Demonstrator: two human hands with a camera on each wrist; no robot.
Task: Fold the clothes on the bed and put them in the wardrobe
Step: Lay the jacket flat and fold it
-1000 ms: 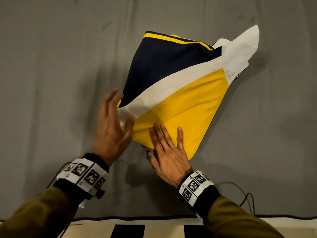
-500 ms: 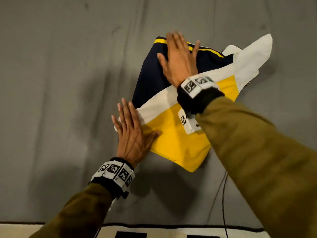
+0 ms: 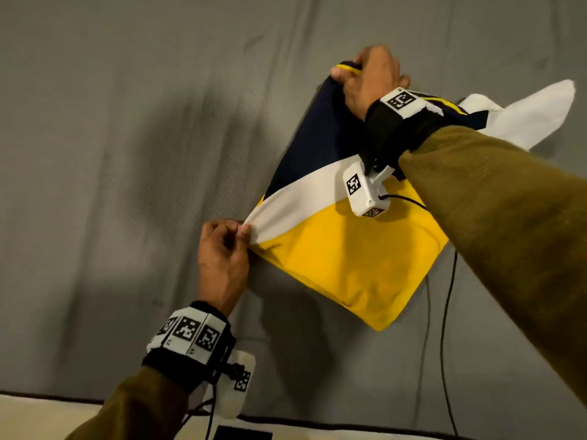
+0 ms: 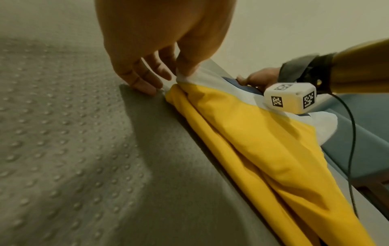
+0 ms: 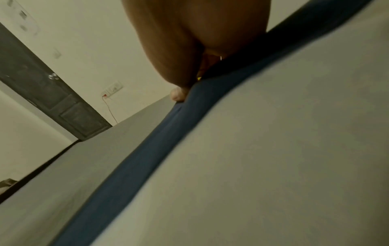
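A partly folded garment (image 3: 343, 258) in navy, white and yellow lies on the grey bed sheet (image 3: 111, 185). My left hand (image 3: 233, 236) pinches its near-left corner at the white band, thumb against forefinger; the left wrist view shows the same pinch by the left hand (image 4: 185, 71) on the garment (image 4: 263, 146). My right hand (image 3: 355, 71) reaches across and grips the far corner, on the navy part with the yellow stripe. In the right wrist view the right hand (image 5: 189, 79) is curled over the navy edge of the garment (image 5: 147, 141). A white flap sticks out at the far right.
Grey sheet spreads wide to the left and beyond the garment. The bed's front edge (image 3: 286, 423) runs along the bottom. A black cable (image 3: 444, 328) hangs from my right wrist across the sheet. A dark door (image 5: 42, 86) and a wall socket (image 5: 114, 89) stand beyond the bed.
Both hands were pressing flat on the garment. Now the left hand pinches the near-left corner and the right hand has closed on the far navy corner, lifting that edge slightly.
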